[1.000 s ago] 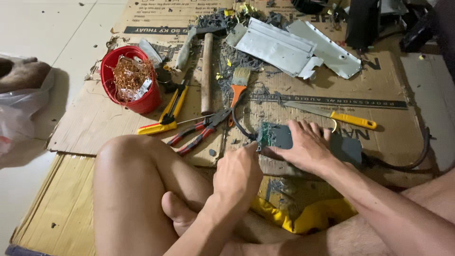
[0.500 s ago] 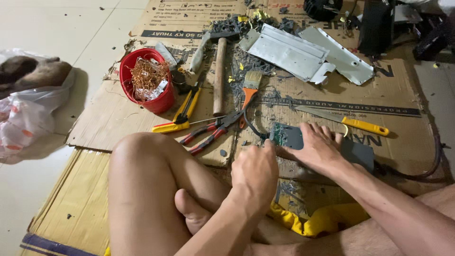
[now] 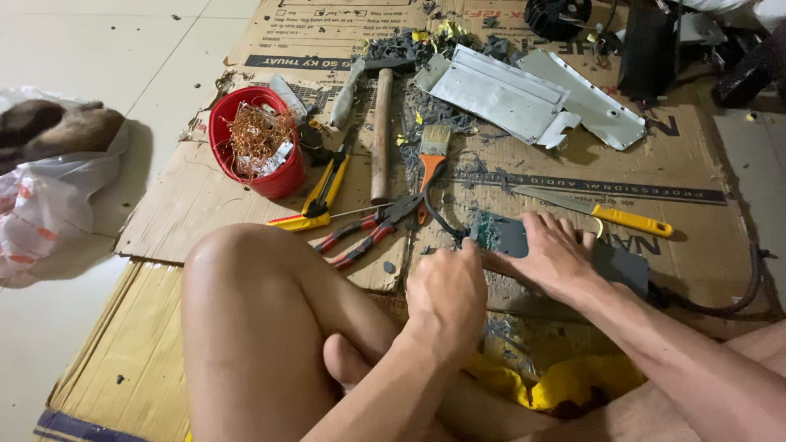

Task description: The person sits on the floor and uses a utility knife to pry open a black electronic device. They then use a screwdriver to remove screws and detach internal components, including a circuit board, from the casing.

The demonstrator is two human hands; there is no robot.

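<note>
The grey circuit board (image 3: 501,235) lies flat on the cardboard sheet (image 3: 205,196) in front of my crossed legs, its green corner showing at the near left edge. My right hand (image 3: 557,258) lies on top of it with the fingers spread, pressing it down. My left hand (image 3: 446,295) is curled into a loose fist at the board's left edge, fingers pressed together; I cannot tell what they pinch, since the knuckles hide the tips. A black cable (image 3: 438,219) curves from beside that corner up toward the paintbrush (image 3: 431,155) with its orange handle. Just left of the cable lie the red-handled pliers (image 3: 368,233), and beyond them a yellow utility knife (image 3: 323,192). A yellow-handled screwdriver (image 3: 602,213) lies just beyond my right fingers. The wooden-handled hammer (image 3: 381,135) lies beside the brush, pointing away from me. Farther left stands a red bowl (image 3: 274,184) filled with copper wire scrap. At the far edge of the cardboard lie bent grey metal plates (image 3: 508,98). Off the cardboard to my left, on the tiled floor, lies a white plastic bag (image 3: 41,205).
</note>
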